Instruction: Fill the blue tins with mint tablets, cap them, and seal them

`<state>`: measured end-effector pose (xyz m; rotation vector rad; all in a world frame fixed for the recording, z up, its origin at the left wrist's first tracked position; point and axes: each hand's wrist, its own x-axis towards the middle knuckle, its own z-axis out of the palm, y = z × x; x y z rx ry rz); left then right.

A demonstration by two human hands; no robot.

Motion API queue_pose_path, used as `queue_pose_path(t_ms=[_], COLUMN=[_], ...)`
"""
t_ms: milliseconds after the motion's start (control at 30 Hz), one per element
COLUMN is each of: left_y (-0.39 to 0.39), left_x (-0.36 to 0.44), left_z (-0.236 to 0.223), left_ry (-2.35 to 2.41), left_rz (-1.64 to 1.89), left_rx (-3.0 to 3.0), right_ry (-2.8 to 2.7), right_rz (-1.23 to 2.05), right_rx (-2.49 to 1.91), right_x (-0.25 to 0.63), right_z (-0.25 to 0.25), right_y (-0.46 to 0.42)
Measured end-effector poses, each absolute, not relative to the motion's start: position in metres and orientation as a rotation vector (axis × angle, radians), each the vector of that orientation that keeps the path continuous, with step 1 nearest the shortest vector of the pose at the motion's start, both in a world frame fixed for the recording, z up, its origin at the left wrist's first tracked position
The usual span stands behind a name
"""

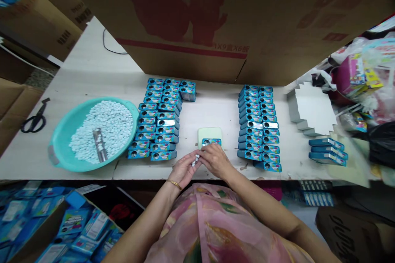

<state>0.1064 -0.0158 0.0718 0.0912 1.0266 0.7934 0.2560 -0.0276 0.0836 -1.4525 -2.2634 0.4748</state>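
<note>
My left hand (184, 167) is cupped at the table's front edge, with a few pale blue candies (195, 160) at its fingertips. Meeting it from the right, my right hand (217, 160) has bent fingers by those candies; whether it pinches one is hidden. Just beyond the fingers, a blue candy tin (211, 142) with a small round dark opening rests on a pale green square pad (210, 132). At the left, a turquoise basin (58, 148) contains a heap of candies like these, with a metal scoop (100, 144) lying on them.
Rows of blue tins stand left (163, 137) and right (250, 137) of the pad. A large cardboard box (197, 41) closes off the back. White card pieces (311, 107) and several flat tins (327, 152) lie rightward. Black scissors (34, 121) lie far left.
</note>
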Motion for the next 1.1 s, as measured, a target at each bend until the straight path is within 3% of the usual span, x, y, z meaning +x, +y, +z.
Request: queue_pose_path(t_ms=[267, 533, 700, 900, 1100], left_y=[0.000, -0.008, -0.016, -0.019, -0.025], left_x=[0.114, 0.096, 0.084, 0.065, 0.036], left_z=[0.077, 0.069, 0.063, 0.057, 0.058], left_ry=[1.076, 1.135, 1.172, 1.201, 1.251], left_rz=[0.809, 0.823, 0.838, 0.867, 0.917], left_rx=[0.049, -0.058, -0.068, -0.107, -0.160], right_ry=[-2.106, -2.504, -2.401, -2.361, -2.224], right_rz=[0.464, 0.368, 0.281, 0.387, 0.387], right_rx=[-1.583, -1.486, -1.625, -1.770, -1.772], right_x=[0.273, 0.276, 0.291, 0.292, 0.264], right_z=[0.076, 0.073, 0.070, 0.067, 0.055], right_y=[-0.012, -0.005, -0.008, -0.006, 0.076])
